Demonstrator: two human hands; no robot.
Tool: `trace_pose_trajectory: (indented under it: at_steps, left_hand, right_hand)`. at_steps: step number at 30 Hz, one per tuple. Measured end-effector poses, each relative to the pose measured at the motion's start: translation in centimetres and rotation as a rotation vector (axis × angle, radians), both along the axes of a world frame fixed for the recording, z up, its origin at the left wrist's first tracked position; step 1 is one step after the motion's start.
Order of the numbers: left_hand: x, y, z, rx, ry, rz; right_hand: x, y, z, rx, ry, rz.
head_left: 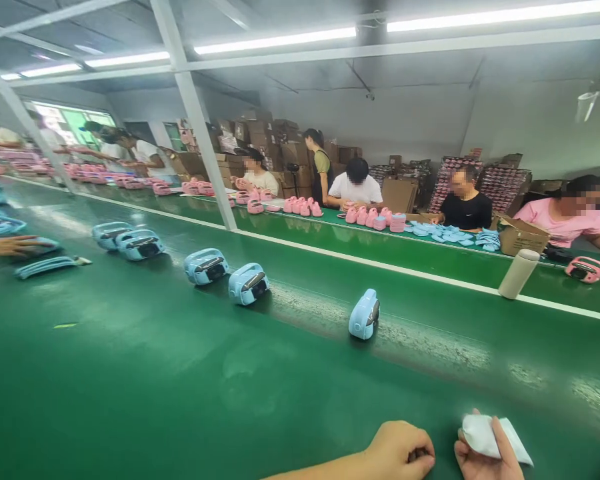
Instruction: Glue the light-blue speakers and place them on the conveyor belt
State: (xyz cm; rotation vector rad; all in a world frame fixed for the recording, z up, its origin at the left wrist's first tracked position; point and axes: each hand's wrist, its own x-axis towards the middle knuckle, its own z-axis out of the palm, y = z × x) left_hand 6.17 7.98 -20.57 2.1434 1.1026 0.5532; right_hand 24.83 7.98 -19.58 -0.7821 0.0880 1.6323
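My left hand (403,448) rests low over the green surface, its fingers curled into a loose fist with nothing showing in it. Just to its right, my right hand (487,460) grips a folded white cloth (481,435), thumb across the front; whether it is fabric or paper is hard to tell. The closest device is a light blue handled one (364,315) with a dark front panel, standing apart from both hands. Similar light blue devices (249,285) stand farther left on the worn conveyor strip.
At the left edge, another person's hand (10,247) touches a blue part beside a blue strip (50,267). Across a white divider (380,257), co-workers sit behind pink devices (305,206), blue pieces (445,233) and an open carton (524,235). A pale cylinder (519,274) and a white post (200,127) stand there.
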Motion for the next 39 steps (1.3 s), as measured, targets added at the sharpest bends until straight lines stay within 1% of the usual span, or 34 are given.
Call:
trace_pose_trajectory:
  at_steps: [4,8,12,15,21,26,31,36,39]
  left_hand:
    - [-0.4,-0.7,1.1,0.009,0.008,0.014]
    - [-0.8,-1.2,1.7,0.018,0.011,0.018]
    - [-1.1,-1.5,2.1,0.022,0.007,0.030]
    - [-1.2,-1.6,2.1,0.019,0.003,0.036]
    - [-1.1,-1.3,1.9,0.012,0.001,0.031]
    - [-1.1,-1.4,2.0,0.019,0.013,0.030]
    - [-1.0,-1.4,2.2,0.023,0.030,0.029]
    - [-1.0,-1.2,2.1,0.024,0.023,0.036]
    - [-1.1,-1.2,2.0,0.022,0.015,0.034]
  right_hand:
    - [-0.7,-0.3,0.6,0.076,-0.028,-0.020]
    - [-1.8,-0.8,1.4,0.036,0.010,-0.077]
    - [-2.2,-1.0,1.2,0.072,0.027,-0.085]
    - [-2.2,-0.9,0.8,0.051,0.035,-0.067]
    - [-1.9,-0.8,0.0,0.077,0.028,-0.088]
    - [-1.8,-0.8,-0.3,0.094,0.018,-0.096]
    - [-2.0,-0.8,0.2,0.061,0.002,-0.107]
    - [-2.1,-1.1,1.0,0.103,-0.004,-0.115]
    - [-2.1,-1.0,0.9,0.057,0.007,-0.122]
